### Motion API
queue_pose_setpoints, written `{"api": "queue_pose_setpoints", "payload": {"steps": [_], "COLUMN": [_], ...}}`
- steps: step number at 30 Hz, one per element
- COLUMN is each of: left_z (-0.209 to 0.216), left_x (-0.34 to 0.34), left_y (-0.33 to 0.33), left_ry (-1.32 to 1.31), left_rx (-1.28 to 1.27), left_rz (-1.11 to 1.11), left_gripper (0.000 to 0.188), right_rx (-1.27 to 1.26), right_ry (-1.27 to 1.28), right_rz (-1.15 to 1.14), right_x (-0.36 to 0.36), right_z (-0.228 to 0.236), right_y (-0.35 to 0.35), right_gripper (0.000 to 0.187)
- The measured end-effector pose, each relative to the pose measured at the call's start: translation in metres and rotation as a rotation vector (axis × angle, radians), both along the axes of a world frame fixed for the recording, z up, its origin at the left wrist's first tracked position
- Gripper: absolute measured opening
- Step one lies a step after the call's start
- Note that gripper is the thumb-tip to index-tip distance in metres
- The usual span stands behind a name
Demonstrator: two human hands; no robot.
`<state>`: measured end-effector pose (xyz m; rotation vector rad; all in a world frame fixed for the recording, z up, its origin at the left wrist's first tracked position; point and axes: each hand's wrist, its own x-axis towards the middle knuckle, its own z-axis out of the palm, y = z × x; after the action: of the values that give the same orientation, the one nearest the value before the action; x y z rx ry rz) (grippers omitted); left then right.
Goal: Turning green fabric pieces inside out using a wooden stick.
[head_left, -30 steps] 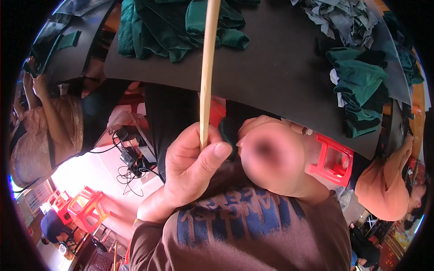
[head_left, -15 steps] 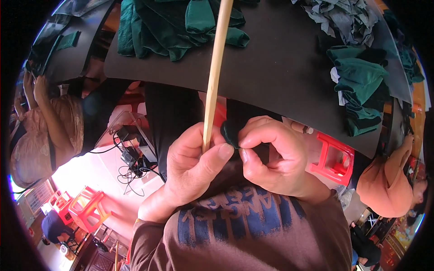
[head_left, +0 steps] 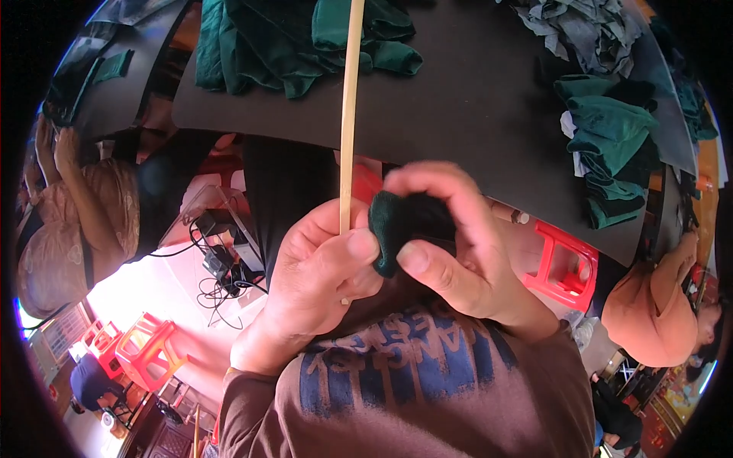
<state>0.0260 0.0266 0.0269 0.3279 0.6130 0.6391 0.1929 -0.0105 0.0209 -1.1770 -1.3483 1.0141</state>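
Note:
My left hand (head_left: 317,263) is closed round the lower part of a slim, pale wooden stick (head_left: 349,130), which stands nearly upright and runs past the top of the view. Against that hand's thumb and fingers rests a small dark green velvet piece (head_left: 385,233), one end rounded. My right hand (head_left: 477,259) curls round the piece from the other side, its thumb near the lower edge and its fingers arched over the top. The dark part of the cloth inside the right hand's curve is hard to make out.
Ahead is a dark table (head_left: 458,114) with a heap of green velvet (head_left: 267,53), more green velvet (head_left: 611,137) and grey scraps (head_left: 580,30). Below stand a red stool (head_left: 561,267) and tangled black cables (head_left: 221,263). People sit at left (head_left: 84,221) and right (head_left: 653,313).
The stick has swung more upright and shifted left. My right hand's pinch has widened into a curl, and more of the green velvet piece shows between my hands.

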Motion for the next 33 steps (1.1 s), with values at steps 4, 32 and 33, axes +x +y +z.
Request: {"api": "queue_pose_setpoints", "payload": {"steps": [4,32,33], "left_z": [0.0,-0.007,-0.006], "left_x": [0.0,0.012,0.011], "left_y": [0.001,-0.006,-0.008], "left_ry": [-0.002,0.318,0.283], "left_rx": [0.136,1.03,0.919], "left_rz": [0.028,-0.083,-0.093], "left_gripper": [0.012,0.015,0.013], "right_rx": [-0.346,-0.3,-0.35], "right_ry": [0.452,1.085,1.12], "right_rz": [0.129,-0.068,-0.125], "right_x": [-0.001,0.0,-0.001], "right_z": [0.004,0.013,0.014], "right_y": [-0.008,0.008,0.006], "right_gripper": [0.024,0.032,0.032]}}
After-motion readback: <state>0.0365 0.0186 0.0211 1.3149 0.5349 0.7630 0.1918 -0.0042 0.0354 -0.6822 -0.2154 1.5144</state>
